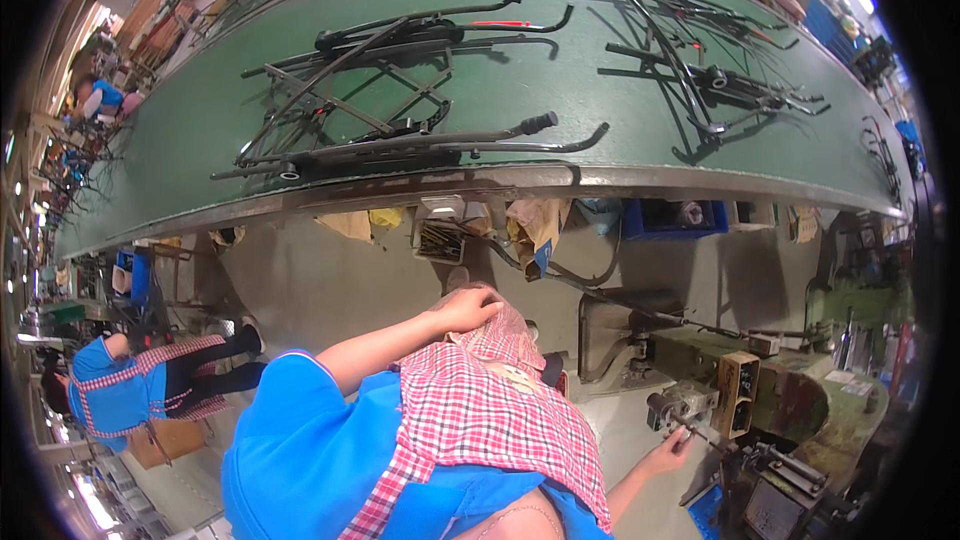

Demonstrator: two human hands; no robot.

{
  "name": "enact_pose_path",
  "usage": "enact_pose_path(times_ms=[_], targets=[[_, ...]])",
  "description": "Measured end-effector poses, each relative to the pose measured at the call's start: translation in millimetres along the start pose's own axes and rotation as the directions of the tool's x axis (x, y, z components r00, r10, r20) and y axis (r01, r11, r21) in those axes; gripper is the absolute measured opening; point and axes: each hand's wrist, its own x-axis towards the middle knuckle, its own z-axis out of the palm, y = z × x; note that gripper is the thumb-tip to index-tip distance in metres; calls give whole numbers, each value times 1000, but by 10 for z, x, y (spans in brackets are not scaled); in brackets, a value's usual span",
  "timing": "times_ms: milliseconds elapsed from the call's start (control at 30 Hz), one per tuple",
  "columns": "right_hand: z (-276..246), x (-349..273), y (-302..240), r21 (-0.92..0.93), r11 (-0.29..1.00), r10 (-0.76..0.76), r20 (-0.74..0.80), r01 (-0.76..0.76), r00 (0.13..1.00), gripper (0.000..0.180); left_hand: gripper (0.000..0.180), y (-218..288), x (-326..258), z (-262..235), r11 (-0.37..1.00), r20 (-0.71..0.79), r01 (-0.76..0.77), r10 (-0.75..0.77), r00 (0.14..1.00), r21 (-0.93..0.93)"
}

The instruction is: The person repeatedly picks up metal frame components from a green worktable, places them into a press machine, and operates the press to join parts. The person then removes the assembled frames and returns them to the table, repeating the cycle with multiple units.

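My left hand [468, 310] rests on the red-and-white checked apron [490, 380] over my lap, its fingers laid loosely on the cloth and holding nothing. At the lower right, my right hand [668, 454] reaches to a machine. Its fingertips are pinched at a thin metal rod [704, 437], just below a round metal part [664, 404] of the machine. The fingers partly hide where they meet the rod. Beside it stands a green, worn machine body [795, 402] with a small wooden box [738, 395] fixed on it.
A long green-topped conveyor table [540, 70] runs across in front, carrying dark folding metal frames [400, 90] and more frames [690, 60] to the right. Beneath it are a white bin [440, 240] of small parts and a blue crate [675, 219]. Another person [150, 380] is at the left.
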Motion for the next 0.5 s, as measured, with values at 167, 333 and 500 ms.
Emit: enact_pose_path(times_ms=[167, 333, 500], targets=[[640, -701, -38, 73, 970, 221, 125, -231, 967, 43, 34, -144, 130, -712, 998, -209, -48, 37, 977, -48], [1760, -1380, -1565, 234, 972, -132, 606, -17, 784, 39, 26, -408, 277, -2022, 946, -519, -283, 324, 791, 159], [2714, -1638, -3494, 508, 642, -752, 566, 575, 339, 40, 30, -500, 556, -3245, 777, -500, -232, 570, 652, 585]])
